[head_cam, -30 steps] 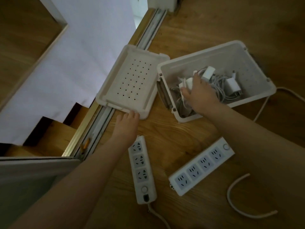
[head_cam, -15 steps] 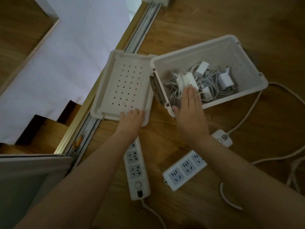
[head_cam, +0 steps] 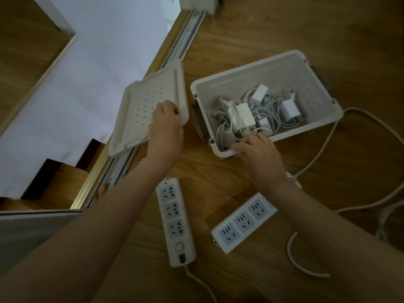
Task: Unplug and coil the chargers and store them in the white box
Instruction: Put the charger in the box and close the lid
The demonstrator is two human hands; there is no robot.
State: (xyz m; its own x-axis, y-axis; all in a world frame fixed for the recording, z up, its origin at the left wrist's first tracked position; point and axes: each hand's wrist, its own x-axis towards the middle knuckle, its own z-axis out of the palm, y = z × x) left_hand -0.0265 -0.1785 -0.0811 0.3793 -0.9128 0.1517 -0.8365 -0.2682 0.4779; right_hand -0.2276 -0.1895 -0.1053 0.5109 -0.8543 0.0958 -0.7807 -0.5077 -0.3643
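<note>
Just left of the white box [head_cam: 258,68], the left hand [head_cam: 166,125] grips the near right corner of the perforated lid [head_cam: 146,99], fingers curled over its edge. The right hand [head_cam: 255,149] holds the box's near rim at the corner, fingers hooked over the wall. Just beyond those fingertips, inside the box, the chargers [head_cam: 242,115] lie in a loose heap of coiled cable. Nearer the person than both hands, a long power strip [head_cam: 175,221] and a second power strip [head_cam: 242,224] lie on the wooden floor [head_cam: 273,29], one under each forearm
</note>
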